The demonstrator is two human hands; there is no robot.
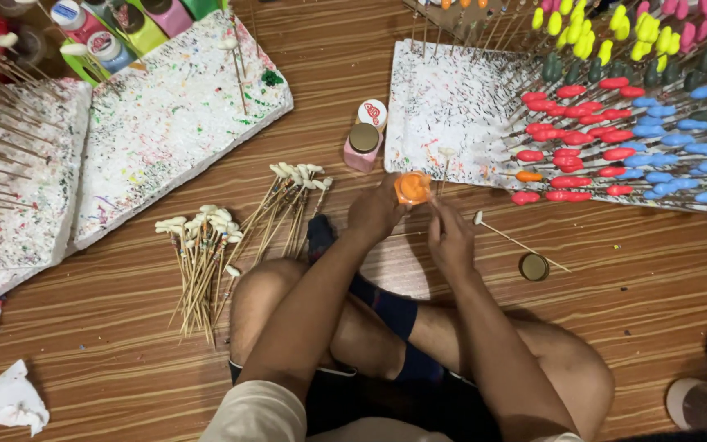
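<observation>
Above the crossed legs, left hand (376, 211) grips an orange-paint pot (412, 187); right hand (449, 237) pinches a stick (443, 173).

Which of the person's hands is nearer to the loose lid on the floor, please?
Right. The right hand sits just left of the lid; the left hand is farther left, holding the orange bottle.

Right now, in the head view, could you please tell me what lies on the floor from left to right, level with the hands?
Bundle of white-tipped sticks → left hand holding the orange paint pot → right hand → single white-tipped stick → round lid.
</observation>
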